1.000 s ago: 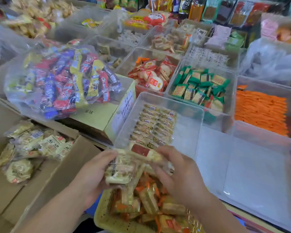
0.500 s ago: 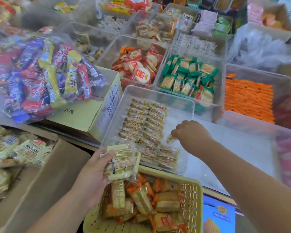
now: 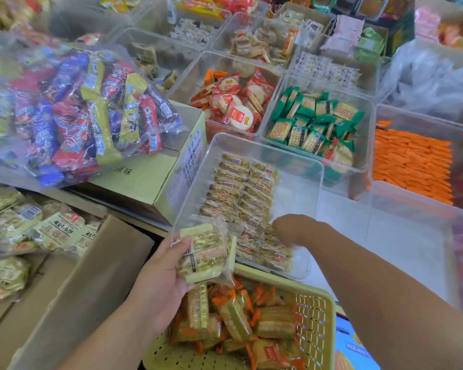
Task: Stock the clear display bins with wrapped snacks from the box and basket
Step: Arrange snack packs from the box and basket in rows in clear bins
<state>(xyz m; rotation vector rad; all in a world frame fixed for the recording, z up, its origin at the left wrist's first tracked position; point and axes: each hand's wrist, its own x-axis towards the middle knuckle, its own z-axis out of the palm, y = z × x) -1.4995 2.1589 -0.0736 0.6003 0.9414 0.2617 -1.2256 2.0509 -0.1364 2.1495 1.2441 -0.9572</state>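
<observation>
My left hand (image 3: 155,279) is closed around a clear pack of small yellow wrapped snacks (image 3: 202,252), held above the yellow basket's (image 3: 318,311) far rim. My right hand (image 3: 292,231) reaches down into the clear display bin (image 3: 300,193). Its fingers curl onto the nearest rows of wrapped snacks (image 3: 241,188), and the back of the hand hides whether they grip one. Those rows fill the bin's left half. The basket holds orange-and-yellow wrapped biscuits (image 3: 235,321). An open cardboard box (image 3: 64,276) at left holds more clear snack packs (image 3: 56,231).
A big bag of colourful sweets (image 3: 78,110) lies on a green carton (image 3: 145,180) left of the bin. Behind stand bins of red-wrapped crackers (image 3: 233,102), green-wrapped biscuits (image 3: 316,124) and orange packets (image 3: 412,161). A large clear bin (image 3: 401,236) sits to the right.
My right hand left the pack over the basket, reached into the clear bin, and has now dropped to the nearest snack rows. My left hand keeps holding the pack.
</observation>
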